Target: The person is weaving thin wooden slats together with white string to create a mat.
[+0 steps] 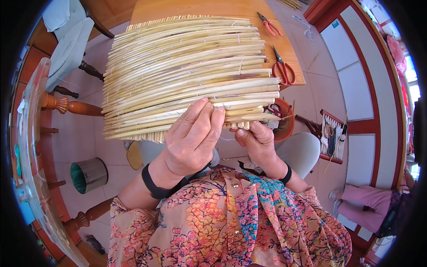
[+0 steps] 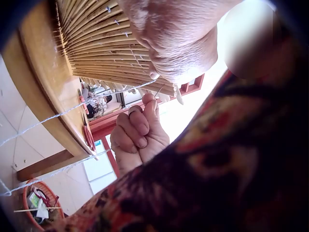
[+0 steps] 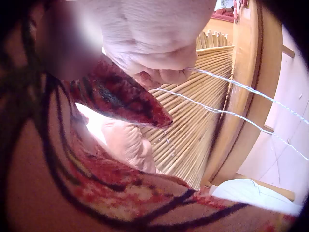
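Where the stalk mat [image 1: 187,71] overhangs the wooden table [image 1: 284,49], our left hand [image 1: 191,140] grips its near edge, fingers bent on top; our right hand [image 1: 260,142], nearly closed, pinches pale thread [image 3: 227,79] beside it.

The mat [image 1: 191,66] is of dry, woody-looking stalks, ridged across, with a faint satin sheen. Twisted, fibrous twine [image 2: 58,115] looks matt. The tabletop [image 1: 291,58] is smooth, varnished wood. Scissors [image 1: 278,55] pair dark metal blades with glossy, plastic-looking handles. The wastebasket [image 1: 98,175] has shiny, smooth metal walls; the floral shirt [image 1: 195,222] is soft, creased cloth.
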Tool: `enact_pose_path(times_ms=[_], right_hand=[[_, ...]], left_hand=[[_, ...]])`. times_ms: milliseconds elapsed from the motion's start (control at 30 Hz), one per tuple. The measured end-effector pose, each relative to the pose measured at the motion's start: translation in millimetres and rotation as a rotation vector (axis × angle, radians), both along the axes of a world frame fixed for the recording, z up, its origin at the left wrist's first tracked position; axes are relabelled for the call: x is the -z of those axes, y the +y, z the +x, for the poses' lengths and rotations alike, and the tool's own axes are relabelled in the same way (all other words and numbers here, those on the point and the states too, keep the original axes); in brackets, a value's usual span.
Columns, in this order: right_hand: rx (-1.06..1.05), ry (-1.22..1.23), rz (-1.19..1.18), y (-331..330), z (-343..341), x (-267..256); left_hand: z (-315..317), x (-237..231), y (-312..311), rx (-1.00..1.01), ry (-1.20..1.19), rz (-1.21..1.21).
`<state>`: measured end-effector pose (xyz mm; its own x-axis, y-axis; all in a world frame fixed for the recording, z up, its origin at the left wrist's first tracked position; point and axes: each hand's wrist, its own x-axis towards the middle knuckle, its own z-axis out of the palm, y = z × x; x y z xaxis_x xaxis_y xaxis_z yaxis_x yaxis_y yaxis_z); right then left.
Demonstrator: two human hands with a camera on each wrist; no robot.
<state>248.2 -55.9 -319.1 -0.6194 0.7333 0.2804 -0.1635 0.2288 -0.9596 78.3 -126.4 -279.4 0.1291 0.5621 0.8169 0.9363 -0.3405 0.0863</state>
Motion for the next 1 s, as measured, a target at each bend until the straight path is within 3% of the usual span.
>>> enact_pose_path(times_ms=[433,633,1000], right_hand=[[0.035,-0.036,0.031,1,2,5],[0.009,-0.053,-0.079,-4,4,2],[0.002,-0.143,0.058,3,7,-12]], left_hand=[[0,2,1,-0.007,0.017,0.019],[0,4,0,0.004,0.003,0.012],[-3,2,5,0.005,-0.04,0.037]])
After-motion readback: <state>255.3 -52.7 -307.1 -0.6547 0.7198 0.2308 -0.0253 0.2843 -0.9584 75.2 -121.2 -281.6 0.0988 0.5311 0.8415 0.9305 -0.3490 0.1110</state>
